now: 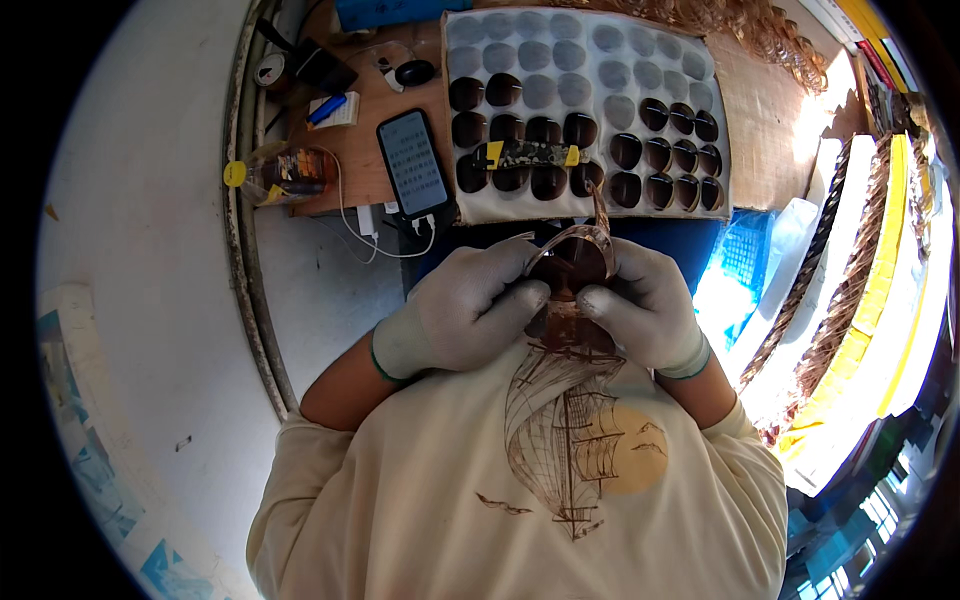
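Note:
Between my two gloved hands is a pair of brown sunglasses (575,262), held close to my chest above the table's near edge. My left hand (455,310) grips one side of them, with the thumb pressed toward the middle. On the other side, my right hand (650,305) pinches them with its thumb near the bridge. One temple points up toward the white lens tray (480,208) just beyond. Rows of dark lenses (625,150) fill its near part, and paler grey round pieces (610,40) its far part. Across the lenses lies a black strip-like tool (530,155) with yellow bands.
Left of the tray, a phone (412,165) lies with a white cable plugged in. Farther left are a bottle with a yellow cap (290,175) and a blue marker-like thing (327,108). Brown frames (740,25) lie behind the tray. A blue basket (745,255) stands at right.

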Demonstrator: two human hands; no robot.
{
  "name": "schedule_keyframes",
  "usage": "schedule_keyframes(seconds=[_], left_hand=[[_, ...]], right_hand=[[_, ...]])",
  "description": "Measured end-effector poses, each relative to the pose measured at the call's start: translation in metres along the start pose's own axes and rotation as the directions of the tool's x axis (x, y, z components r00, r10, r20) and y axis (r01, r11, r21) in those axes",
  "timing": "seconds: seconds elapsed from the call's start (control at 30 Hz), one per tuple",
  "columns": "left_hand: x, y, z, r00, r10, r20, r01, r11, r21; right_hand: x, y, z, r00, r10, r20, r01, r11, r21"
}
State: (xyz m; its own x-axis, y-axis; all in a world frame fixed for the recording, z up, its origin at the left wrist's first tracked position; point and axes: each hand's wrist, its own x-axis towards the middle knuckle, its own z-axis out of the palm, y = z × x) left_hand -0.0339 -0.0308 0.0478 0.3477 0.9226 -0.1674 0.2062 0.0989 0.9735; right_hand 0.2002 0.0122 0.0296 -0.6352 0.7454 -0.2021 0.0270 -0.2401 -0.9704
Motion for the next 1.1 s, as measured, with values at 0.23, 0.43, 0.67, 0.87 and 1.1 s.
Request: schedule_keyframes(seconds=[0.23, 0.43, 0.67, 0.87, 1.1], left_hand=[[0.001, -0.004, 0.012, 0.993, 0.037, -0.109, -0.029, 0.997, 0.073], [0.000, -0.004, 0.024, 0.978, 0.020, -0.209, -0.024, 1.000, -0.016], [0.000, -0.005, 0.027, 0.963, 0.180, -0.199, -0.151, 0.977, 0.151], [0.007, -0.008, 0.032, 0.964, 0.163, -0.209, -0.116, 0.968, 0.220], [0.008, 0.008, 0.041, 0.942, 0.267, -0.202, -0.160, 0.890, 0.427]], right_hand=[[0.000, -0.006, -0.009, 0.999, 0.052, 0.005, -0.051, 0.992, -0.113], [0.002, -0.004, 0.004, 0.990, 0.125, -0.069, -0.115, 0.985, 0.132], [0.001, 0.005, -0.001, 0.996, 0.089, -0.027, -0.086, 0.990, 0.108], [0.002, -0.012, 0.001, 0.980, -0.151, -0.126, 0.076, 0.882, -0.465], [-0.001, -0.012, -0.002, 0.967, -0.187, -0.176, 0.115, 0.929, -0.352]])
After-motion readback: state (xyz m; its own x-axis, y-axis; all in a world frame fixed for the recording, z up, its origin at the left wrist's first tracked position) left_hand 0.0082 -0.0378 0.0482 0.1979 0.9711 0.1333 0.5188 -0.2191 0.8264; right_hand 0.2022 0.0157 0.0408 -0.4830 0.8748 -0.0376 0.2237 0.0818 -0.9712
